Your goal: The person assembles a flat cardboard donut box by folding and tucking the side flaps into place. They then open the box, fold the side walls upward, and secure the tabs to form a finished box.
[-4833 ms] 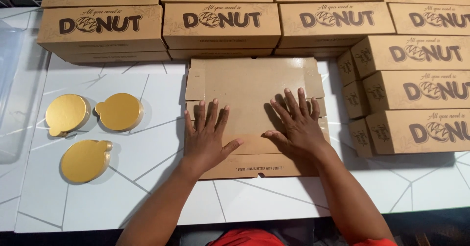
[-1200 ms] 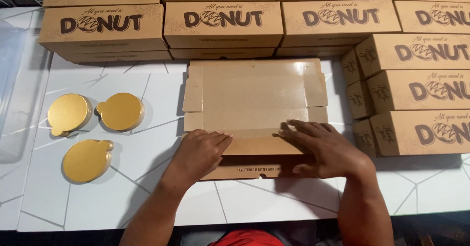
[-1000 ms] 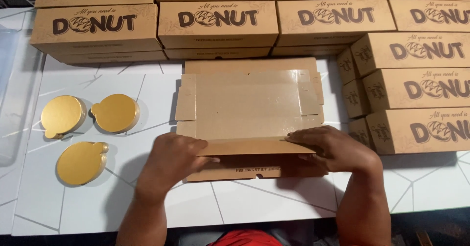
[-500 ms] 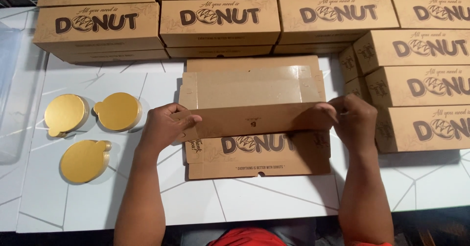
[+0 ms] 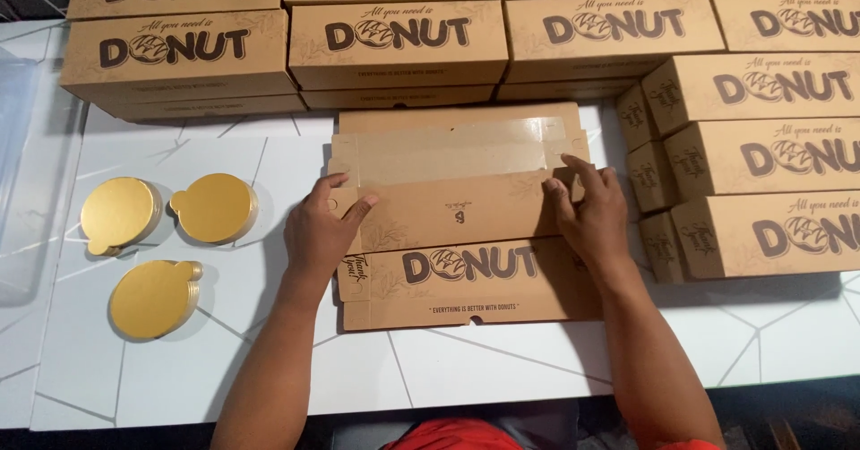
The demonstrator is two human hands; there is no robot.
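A flat brown cardboard box blank (image 5: 457,226) with dark printing lies on the white table in front of me, partly folded. Its near panel stands raised along a crease, and the printed lid panel lies flat below it. My left hand (image 5: 321,231) grips the left end of the raised panel, thumb on its front face. At the right end of the same panel my right hand (image 5: 587,208) holds it with the fingers curled over its top edge.
Assembled brown printed boxes (image 5: 399,42) are stacked in rows along the back, with more stacked on the right (image 5: 761,163). Three stacks of round gold cake boards (image 5: 213,206) lie on the white table (image 5: 502,369) at left. A clear plastic sheet (image 5: 16,145) covers the far left edge.
The hands went from pressing flat on the blank to lifting its near panel upright and folding it back, sliding apart to its two ends; the printed lid panel came into view.
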